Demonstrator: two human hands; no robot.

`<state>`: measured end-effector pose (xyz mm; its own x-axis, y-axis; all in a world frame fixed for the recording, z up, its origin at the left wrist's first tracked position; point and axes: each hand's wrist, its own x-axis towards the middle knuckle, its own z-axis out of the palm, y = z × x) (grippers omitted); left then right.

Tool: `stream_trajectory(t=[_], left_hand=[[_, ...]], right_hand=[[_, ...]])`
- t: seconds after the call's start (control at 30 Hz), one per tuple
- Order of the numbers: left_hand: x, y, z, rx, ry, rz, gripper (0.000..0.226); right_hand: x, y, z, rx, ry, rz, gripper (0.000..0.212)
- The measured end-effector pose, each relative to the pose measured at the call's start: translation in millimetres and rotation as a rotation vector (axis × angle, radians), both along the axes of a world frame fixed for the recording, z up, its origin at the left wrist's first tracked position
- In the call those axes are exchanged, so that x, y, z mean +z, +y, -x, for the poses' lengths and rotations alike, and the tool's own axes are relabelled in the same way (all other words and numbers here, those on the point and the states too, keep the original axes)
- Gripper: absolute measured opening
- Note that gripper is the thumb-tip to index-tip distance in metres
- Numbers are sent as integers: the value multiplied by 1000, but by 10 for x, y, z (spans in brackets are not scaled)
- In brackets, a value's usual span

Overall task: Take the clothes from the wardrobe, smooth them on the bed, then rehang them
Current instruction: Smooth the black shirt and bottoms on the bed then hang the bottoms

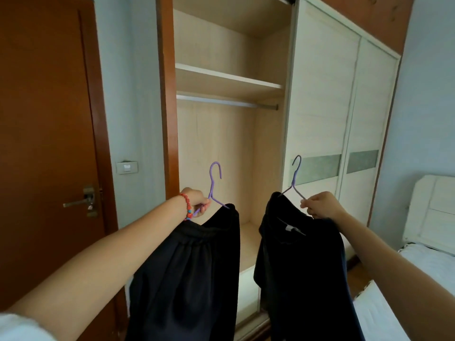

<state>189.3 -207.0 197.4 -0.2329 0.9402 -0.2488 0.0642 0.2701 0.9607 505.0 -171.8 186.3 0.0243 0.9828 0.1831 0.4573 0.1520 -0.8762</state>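
Ahead stands an open wardrobe (229,143), its rail (226,102) bare under a shelf (229,80), with pale sliding doors (344,119) to the right of the right hand and a brown door (49,119) to the left of the left hand. Left hand (197,201) has its fingers (205,207) curled round the arm of a purple hanger (213,185), from which a dark skirt (192,271) hangs below the hand. Right hand (321,205) pinches the arm of a second hanger (295,178) with its fingers (304,204); a dark top (300,274) hangs from it. Both hooks point up, well below the rail. Beads (186,205) circle the left wrist. Bed (423,267) lies right of and below the right hand.
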Motion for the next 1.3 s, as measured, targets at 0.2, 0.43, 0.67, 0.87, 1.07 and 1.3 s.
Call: stream_trajectory(t=[0.2,0.43,0.67,0.87,1.07,1.3], left_hand=[[113,520,191,-66,-205,-105,24],[188,1143,286,-20,-339,-291,21],[392,1900,245,-28,-348,-429,24],[484,2504,274,-13,-148,-557,22],[504,3080,463,23,-144,-545,25],[461,3732,588,30,-313,-474,20]], right_hand=[[97,285,425,-67,-86,-61,23],[304,631,828,-109,-227,-130,24],[557,1270,964,-114,-300,-171,22],[742,1968,1041,-133,-244,-185,26],[741,2530,1285,-159,-225,-168,24],[727,2971,1568,-199,-200,-174,27]])
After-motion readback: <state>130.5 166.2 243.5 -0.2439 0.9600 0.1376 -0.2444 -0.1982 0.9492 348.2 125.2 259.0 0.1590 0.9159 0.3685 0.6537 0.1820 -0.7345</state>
